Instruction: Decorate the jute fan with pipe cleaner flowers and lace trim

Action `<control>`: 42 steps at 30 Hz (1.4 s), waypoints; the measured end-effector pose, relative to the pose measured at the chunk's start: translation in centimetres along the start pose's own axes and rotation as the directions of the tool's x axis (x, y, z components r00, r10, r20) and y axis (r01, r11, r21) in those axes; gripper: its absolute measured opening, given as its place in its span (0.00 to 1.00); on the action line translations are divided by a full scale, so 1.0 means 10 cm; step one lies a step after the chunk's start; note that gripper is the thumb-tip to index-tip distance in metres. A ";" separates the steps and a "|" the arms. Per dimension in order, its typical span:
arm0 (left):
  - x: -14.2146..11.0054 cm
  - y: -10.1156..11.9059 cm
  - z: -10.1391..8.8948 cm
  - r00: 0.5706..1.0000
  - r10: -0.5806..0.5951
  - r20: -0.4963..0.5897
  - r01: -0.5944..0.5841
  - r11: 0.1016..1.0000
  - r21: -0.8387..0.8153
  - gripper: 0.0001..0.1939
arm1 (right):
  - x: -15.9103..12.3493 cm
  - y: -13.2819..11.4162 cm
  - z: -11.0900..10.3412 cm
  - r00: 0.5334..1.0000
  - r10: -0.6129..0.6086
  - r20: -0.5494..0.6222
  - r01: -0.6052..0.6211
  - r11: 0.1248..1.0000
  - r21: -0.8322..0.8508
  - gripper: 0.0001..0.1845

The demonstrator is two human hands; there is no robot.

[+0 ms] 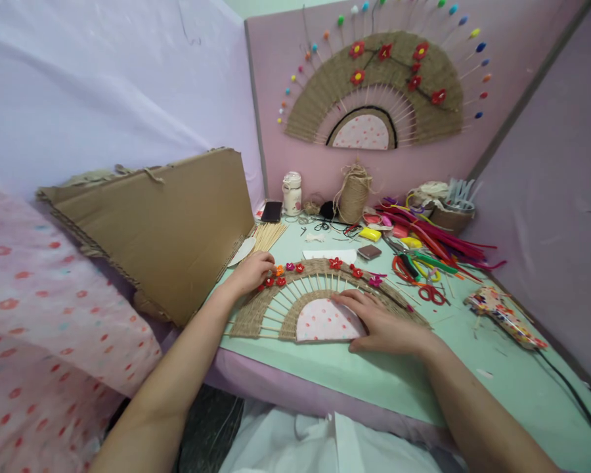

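Observation:
A woven twine fan (246, 320) with thin wooden ribs lies flat on the table, its half-round centre (322, 320) covered in dotted pale cloth. Red, purple and orange flowers sit along its upper band. At the band's upper left, my left hand (253, 272) has its fingers curled together, the tips against an orange flower (279, 270). Two or three red flowers (280, 282) are just below those fingers. My right hand (381, 323) rests over the right side of the centre, fingers stretched out and apart, touching the fan. Its palm covers part of the weave.
Cardboard (162, 230) leans at the left beside wooden sticks (270, 235). Behind stand a white bottle (291, 195) and a twine spool (353, 195). Red scissors (432, 294), pipe cleaners (438, 240) and a corded glue gun (505, 316) lie right. Another fan (325, 92) hangs on the wall.

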State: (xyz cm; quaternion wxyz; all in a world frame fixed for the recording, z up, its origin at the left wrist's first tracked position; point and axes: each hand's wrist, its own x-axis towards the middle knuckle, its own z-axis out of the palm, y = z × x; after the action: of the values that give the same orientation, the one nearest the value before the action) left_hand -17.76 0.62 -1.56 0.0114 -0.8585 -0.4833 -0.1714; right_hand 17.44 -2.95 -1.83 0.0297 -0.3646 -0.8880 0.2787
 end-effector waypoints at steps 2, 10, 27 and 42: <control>0.01 0.01 -0.01 1.000 0.005 -0.031 -0.005 1.000 0.005 0.20 | 0.00 -0.01 0.00 1.000 -0.003 0.000 0.003 1.000 -0.003 0.49; 0.07 0.01 0.00 0.999 0.036 0.016 -0.036 0.999 0.015 0.20 | -0.01 -0.03 -0.02 1.000 0.004 0.001 -0.004 1.000 -0.008 0.49; -0.01 -0.05 0.07 0.999 0.044 0.023 -0.044 0.999 0.027 0.17 | 0.16 -0.40 -0.33 0.970 -0.117 -0.213 0.080 0.982 -0.173 0.25; 0.13 -0.09 0.10 0.999 0.022 0.047 -0.024 0.998 0.055 0.09 | 1.88 -0.70 -0.03 0.956 0.179 -0.234 -0.229 0.951 -0.209 0.15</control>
State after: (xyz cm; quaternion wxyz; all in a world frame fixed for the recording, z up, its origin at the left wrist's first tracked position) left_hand -17.60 2.37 -2.20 0.0262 -0.8671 -0.4780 -0.1377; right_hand -0.66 5.62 -0.76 0.0521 -0.4835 -0.8636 0.1333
